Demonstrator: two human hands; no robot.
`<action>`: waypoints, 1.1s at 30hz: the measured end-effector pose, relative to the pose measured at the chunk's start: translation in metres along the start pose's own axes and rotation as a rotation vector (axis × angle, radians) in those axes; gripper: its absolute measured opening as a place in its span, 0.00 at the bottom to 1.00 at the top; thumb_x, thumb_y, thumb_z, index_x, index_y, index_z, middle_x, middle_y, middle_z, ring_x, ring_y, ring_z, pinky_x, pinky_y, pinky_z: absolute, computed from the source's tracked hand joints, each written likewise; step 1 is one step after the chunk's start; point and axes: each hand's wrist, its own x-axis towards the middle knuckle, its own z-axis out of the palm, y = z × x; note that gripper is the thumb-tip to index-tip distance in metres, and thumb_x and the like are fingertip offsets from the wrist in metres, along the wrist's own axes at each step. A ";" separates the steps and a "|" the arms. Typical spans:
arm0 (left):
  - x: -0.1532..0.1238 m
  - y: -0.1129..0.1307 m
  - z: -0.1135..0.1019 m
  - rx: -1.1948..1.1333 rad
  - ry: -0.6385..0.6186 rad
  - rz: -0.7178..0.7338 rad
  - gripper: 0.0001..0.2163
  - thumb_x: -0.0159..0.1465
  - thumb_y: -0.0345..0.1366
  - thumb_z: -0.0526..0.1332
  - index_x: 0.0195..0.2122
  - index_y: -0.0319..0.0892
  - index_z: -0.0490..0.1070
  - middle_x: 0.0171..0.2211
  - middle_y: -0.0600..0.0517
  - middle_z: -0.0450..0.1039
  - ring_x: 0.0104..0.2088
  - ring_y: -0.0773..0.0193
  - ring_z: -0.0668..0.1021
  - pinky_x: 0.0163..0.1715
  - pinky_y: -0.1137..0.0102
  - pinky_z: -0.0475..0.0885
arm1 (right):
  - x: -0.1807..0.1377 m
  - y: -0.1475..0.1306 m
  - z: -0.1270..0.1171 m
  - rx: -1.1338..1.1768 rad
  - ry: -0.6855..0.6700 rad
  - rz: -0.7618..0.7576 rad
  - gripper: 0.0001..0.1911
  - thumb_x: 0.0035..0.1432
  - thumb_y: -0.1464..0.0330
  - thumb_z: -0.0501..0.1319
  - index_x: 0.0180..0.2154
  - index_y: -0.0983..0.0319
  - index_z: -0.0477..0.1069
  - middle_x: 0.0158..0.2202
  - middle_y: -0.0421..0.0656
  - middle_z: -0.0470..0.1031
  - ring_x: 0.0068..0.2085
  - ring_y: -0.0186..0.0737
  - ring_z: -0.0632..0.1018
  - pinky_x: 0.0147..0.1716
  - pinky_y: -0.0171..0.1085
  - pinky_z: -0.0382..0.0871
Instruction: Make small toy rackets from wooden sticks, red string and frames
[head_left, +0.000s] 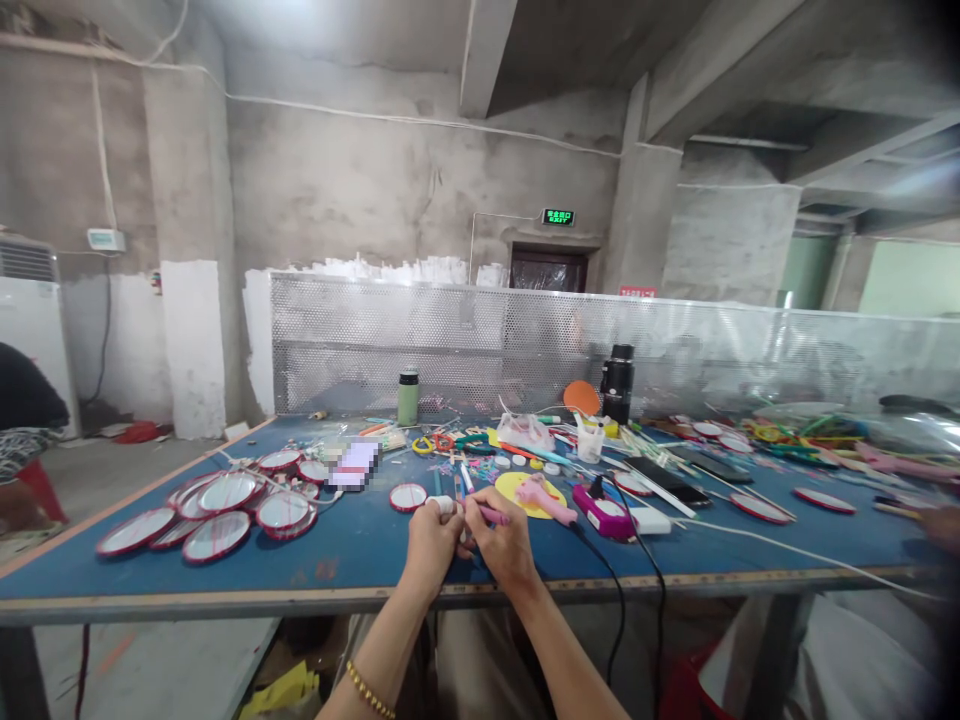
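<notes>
My left hand (431, 545) is closed at the table's front edge, with a small white piece (441, 504) showing at its fingertips; its exact kind is unclear. Touching or nearly touching it, my right hand (502, 540) is closed around a thin purple pen-like stick (492, 514). The fingers hide most of what lies between the hands. Just beyond them is a round red-rimmed disc (408, 497) with a pale face. A pink glue gun (541, 497) rests on a yellow disc (517, 490) to the right.
Several red-rimmed discs (217, 535) are piled at left beside a phone (354, 466). A purple power strip (603, 512) with cables lies at right. Pliers (472, 443), a green bottle (408, 398) and a black flask (617, 385) stand or lie farther back. A person's hand (941, 527) shows at far right.
</notes>
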 end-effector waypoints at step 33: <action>-0.003 0.002 0.000 -0.007 -0.016 -0.003 0.10 0.52 0.42 0.63 0.23 0.42 0.67 0.16 0.56 0.71 0.16 0.66 0.73 0.16 0.72 0.72 | 0.001 -0.005 -0.001 0.003 0.015 -0.003 0.12 0.61 0.67 0.57 0.26 0.60 0.69 0.22 0.38 0.71 0.24 0.35 0.72 0.27 0.32 0.66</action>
